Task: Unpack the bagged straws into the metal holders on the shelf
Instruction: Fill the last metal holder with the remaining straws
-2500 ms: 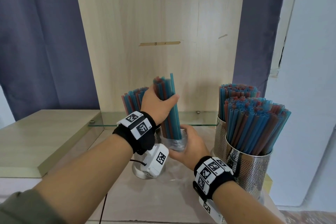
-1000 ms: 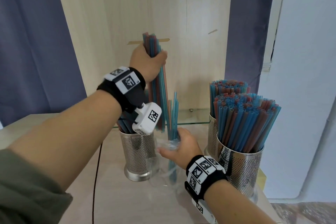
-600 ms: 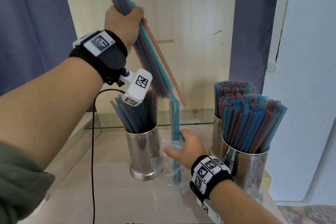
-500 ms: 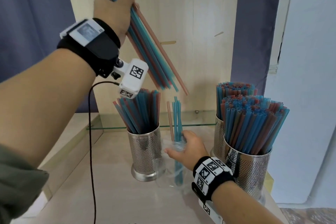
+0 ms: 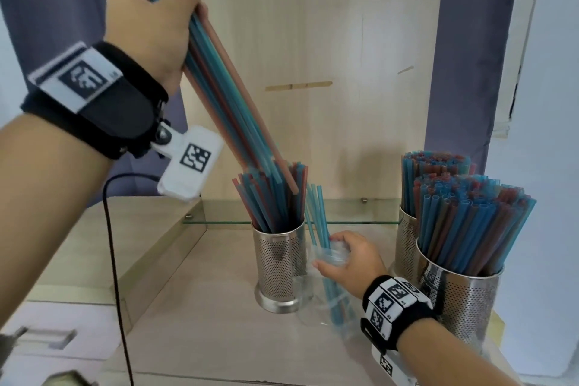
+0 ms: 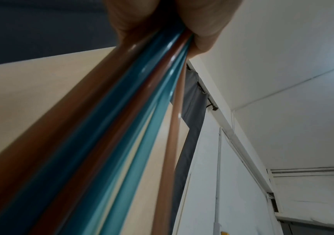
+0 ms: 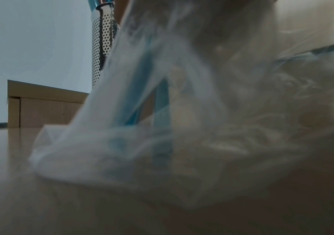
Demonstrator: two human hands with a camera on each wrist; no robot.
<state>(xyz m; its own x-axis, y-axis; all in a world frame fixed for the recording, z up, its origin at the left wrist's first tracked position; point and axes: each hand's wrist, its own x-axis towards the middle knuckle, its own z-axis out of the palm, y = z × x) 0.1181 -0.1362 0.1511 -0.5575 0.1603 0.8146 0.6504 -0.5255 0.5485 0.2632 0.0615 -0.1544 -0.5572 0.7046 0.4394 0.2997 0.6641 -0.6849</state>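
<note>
My left hand (image 5: pixel 156 16) is raised at the upper left and grips a slanted bundle of blue and red straws (image 5: pixel 225 94); its lower ends reach the top of the left metal holder (image 5: pixel 280 263), which is partly full of straws. The same bundle (image 6: pixel 121 127) fills the left wrist view. Lower down, my right hand (image 5: pixel 347 263) grips the clear plastic bag (image 5: pixel 322 301) standing on the shelf, with a few blue straws (image 5: pixel 316 216) left in it. The crumpled bag (image 7: pixel 141 119) fills the right wrist view.
Two full metal holders (image 5: pixel 463 304) stand at the right, one behind the other. A glass shelf edge (image 5: pixel 360 222) runs along the wooden back panel. A black cable (image 5: pixel 114 260) hangs from my left wrist. A raised wooden ledge (image 5: pixel 141 254) lies to the left.
My left hand pulled the bundle up out of the bag, swung it left and tilted it, and now its lower ends have come down to the left holder. My right hand stayed on the bag.
</note>
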